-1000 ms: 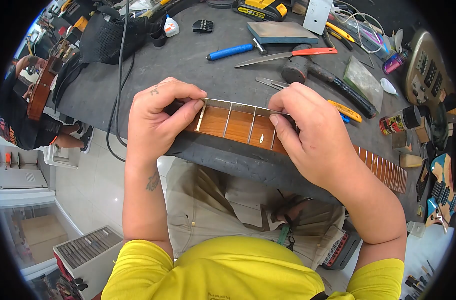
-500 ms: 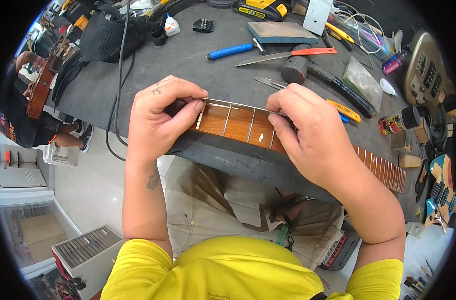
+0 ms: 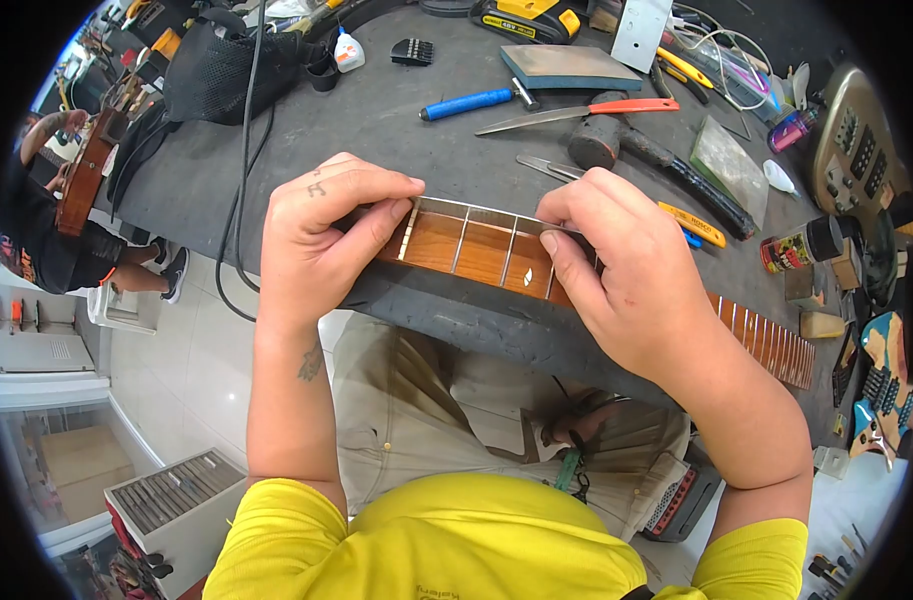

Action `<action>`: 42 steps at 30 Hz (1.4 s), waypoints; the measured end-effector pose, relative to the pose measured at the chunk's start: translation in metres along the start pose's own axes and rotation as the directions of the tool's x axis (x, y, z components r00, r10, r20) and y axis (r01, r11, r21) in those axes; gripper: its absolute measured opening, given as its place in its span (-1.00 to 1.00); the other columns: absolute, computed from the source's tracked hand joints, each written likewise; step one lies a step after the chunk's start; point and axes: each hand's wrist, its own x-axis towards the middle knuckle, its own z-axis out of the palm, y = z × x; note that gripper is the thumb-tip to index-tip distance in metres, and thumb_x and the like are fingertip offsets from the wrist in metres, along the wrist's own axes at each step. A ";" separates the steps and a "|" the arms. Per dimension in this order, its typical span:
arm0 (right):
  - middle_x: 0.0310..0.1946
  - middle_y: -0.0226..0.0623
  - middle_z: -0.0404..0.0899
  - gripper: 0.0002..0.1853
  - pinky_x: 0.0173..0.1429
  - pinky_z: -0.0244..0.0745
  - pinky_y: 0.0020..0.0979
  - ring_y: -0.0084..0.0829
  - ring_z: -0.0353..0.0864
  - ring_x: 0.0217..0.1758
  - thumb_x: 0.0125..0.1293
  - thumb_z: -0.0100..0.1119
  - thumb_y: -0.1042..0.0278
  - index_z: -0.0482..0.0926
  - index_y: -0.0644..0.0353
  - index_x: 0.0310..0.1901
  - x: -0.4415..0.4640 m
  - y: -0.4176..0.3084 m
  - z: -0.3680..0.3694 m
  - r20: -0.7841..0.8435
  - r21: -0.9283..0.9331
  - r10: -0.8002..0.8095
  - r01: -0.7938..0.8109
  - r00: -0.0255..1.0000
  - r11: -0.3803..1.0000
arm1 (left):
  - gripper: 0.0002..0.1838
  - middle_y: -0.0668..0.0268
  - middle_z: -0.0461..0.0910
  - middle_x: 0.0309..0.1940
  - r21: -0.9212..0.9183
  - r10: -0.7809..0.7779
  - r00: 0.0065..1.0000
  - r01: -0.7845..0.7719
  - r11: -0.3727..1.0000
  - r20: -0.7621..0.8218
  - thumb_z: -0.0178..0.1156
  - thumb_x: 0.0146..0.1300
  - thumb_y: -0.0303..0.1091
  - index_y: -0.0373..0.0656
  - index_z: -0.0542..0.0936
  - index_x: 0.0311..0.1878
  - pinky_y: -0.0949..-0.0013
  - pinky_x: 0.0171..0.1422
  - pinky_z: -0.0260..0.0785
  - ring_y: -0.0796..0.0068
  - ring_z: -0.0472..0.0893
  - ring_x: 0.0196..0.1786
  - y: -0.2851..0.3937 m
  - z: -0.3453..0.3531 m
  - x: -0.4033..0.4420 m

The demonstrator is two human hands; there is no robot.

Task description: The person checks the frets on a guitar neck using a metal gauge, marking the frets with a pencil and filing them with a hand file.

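A guitar neck (image 3: 482, 252) with a reddish-brown fretboard, metal frets and a pale leaf-shaped inlay lies along the bench's near edge. A thin metal strip (image 3: 481, 211) runs along the fretboard's far edge. My left hand (image 3: 321, 225) is closed, pinching the strip between thumb and forefinger near the pale nut end. Further along, my right hand (image 3: 631, 262) is also closed, with thumb and forefinger at the strip's other visible part. That hand and forearm hide the middle of the neck; its fretted far portion shows again on the right.
Beyond the hands on the dark bench (image 3: 326, 130) are a blue-handled hammer (image 3: 468, 103), a red-handled knife (image 3: 576, 112), a black mallet (image 3: 596, 142) and a sharpening block (image 3: 573, 68). A cable (image 3: 244, 160) hangs at left. Another person (image 3: 61, 230) holds a wooden guitar body.
My hands keep nearly the same grip and place on the strip. The whole view has shifted slightly. At left, the other person's arm and the guitar body have moved a little.
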 end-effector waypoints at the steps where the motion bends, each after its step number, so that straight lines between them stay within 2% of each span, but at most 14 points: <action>1: -0.20 -0.08 0.60 -0.85 -0.03 0.62 -0.01 0.08 0.69 -0.10 0.43 0.35 0.55 0.63 0.26 -0.02 0.000 0.000 0.000 0.000 -0.004 -0.010 0.010 1.000 1.000 | -0.80 0.20 0.88 -0.23 -0.006 -0.022 1.000 0.022 1.000 0.001 0.46 0.28 -0.71 -0.26 0.87 -0.08 0.34 -0.05 0.59 0.35 0.78 -0.18 0.001 -0.001 0.000; 6: -0.23 -0.13 0.58 -0.73 -0.06 0.62 -0.05 0.00 0.69 -0.14 0.42 0.37 0.56 0.75 0.19 0.12 0.001 -0.003 -0.001 0.020 0.022 0.005 -0.006 1.000 1.000 | -0.79 0.21 0.88 -0.23 -0.017 -0.039 0.999 0.039 0.999 0.008 0.46 0.28 -0.71 -0.26 0.87 -0.07 0.35 -0.06 0.58 0.36 0.78 -0.18 -0.001 -0.001 0.000; 8: -0.26 -0.25 0.53 -0.58 -0.15 0.50 -0.27 -0.25 0.57 -0.26 0.41 0.32 0.66 0.80 0.14 0.25 -0.001 0.001 0.001 0.019 0.027 -0.024 0.023 1.000 0.999 | -0.78 0.21 0.88 -0.23 -0.023 -0.046 0.999 0.047 0.999 0.012 0.46 0.27 -0.71 -0.26 0.88 -0.07 0.35 -0.06 0.58 0.36 0.78 -0.19 0.000 -0.001 0.000; 11: -0.28 -0.27 0.51 -0.58 -0.17 0.49 -0.28 -0.30 0.55 -0.28 0.41 0.32 0.67 0.83 0.13 0.25 -0.001 0.002 0.002 0.016 0.063 -0.012 0.011 1.000 0.998 | -0.78 0.21 0.88 -0.24 -0.018 -0.042 0.999 0.042 0.999 -0.003 0.46 0.27 -0.71 -0.26 0.88 -0.07 0.35 -0.07 0.58 0.36 0.77 -0.20 -0.001 0.000 0.000; 14: -0.30 -0.28 0.51 -0.57 -0.18 0.47 -0.31 -0.32 0.54 -0.29 0.41 0.31 0.68 0.83 0.13 0.25 -0.001 0.001 0.001 0.024 0.082 0.006 -0.008 1.000 0.997 | -0.77 0.22 0.87 -0.25 -0.030 -0.037 0.999 0.037 0.999 -0.005 0.46 0.27 -0.71 -0.25 0.88 -0.07 0.35 -0.08 0.57 0.37 0.76 -0.20 -0.002 0.000 0.000; 16: -0.30 -0.29 0.52 -0.57 -0.19 0.47 -0.31 -0.33 0.53 -0.30 0.41 0.31 0.68 0.83 0.14 0.25 0.000 0.002 0.001 0.021 0.079 -0.005 0.004 1.000 0.997 | -0.77 0.19 0.85 -0.23 -0.032 0.000 1.000 0.001 0.999 0.025 0.42 0.29 -0.76 -0.32 0.85 -0.04 0.34 -0.05 0.53 0.36 0.76 -0.18 -0.002 -0.001 0.000; 30: -0.31 -0.28 0.52 -0.57 -0.20 0.46 -0.34 -0.36 0.52 -0.29 0.42 0.33 0.67 0.84 0.16 0.26 0.000 0.001 -0.001 0.045 0.032 -0.008 0.007 0.999 0.999 | -0.77 0.21 0.86 -0.25 -0.024 -0.024 1.000 0.024 0.999 0.017 0.42 0.27 -0.76 -0.31 0.87 -0.06 0.35 -0.05 0.54 0.37 0.76 -0.19 0.000 0.000 0.000; 32: -0.27 -0.21 0.52 -0.56 -0.15 0.56 -0.18 -0.16 0.61 -0.26 0.38 0.36 0.59 0.84 0.06 0.27 0.000 0.001 -0.001 0.059 0.029 0.028 -0.030 0.998 0.999 | -0.77 0.21 0.85 -0.26 -0.017 -0.018 1.000 0.018 1.000 0.014 0.43 0.27 -0.76 -0.31 0.87 -0.06 0.35 -0.06 0.54 0.37 0.75 -0.19 0.001 0.000 0.000; 36: -0.27 -0.21 0.52 -0.54 -0.15 0.56 -0.18 -0.16 0.61 -0.26 0.38 0.37 0.59 0.84 0.05 0.28 0.001 0.001 -0.001 0.048 0.032 0.005 -0.006 0.999 0.999 | -0.77 0.22 0.84 -0.28 0.012 -0.004 1.000 0.004 1.000 0.005 0.43 0.26 -0.76 -0.30 0.87 -0.07 0.35 -0.06 0.54 0.36 0.75 -0.20 0.002 0.001 -0.002; 38: -0.28 -0.26 0.54 -0.49 -0.16 0.50 -0.32 -0.30 0.54 -0.27 0.36 0.33 0.71 0.84 0.08 0.30 0.000 0.000 -0.001 0.056 0.020 0.014 -0.015 0.998 1.000 | -0.77 0.22 0.84 -0.30 0.013 -0.010 1.000 0.010 1.000 -0.005 0.44 0.26 -0.75 -0.30 0.87 -0.07 0.35 -0.07 0.54 0.35 0.76 -0.21 0.002 0.001 -0.001; 42: -0.29 -0.28 0.53 -0.49 -0.16 0.50 -0.33 -0.32 0.54 -0.27 0.37 0.33 0.71 0.84 0.07 0.29 0.000 0.000 0.001 0.042 0.017 0.007 -0.008 0.999 1.000 | -0.78 0.22 0.84 -0.30 0.027 0.004 1.000 -0.004 1.000 -0.012 0.45 0.27 -0.74 -0.30 0.87 -0.07 0.36 -0.08 0.55 0.36 0.76 -0.21 0.001 0.002 -0.002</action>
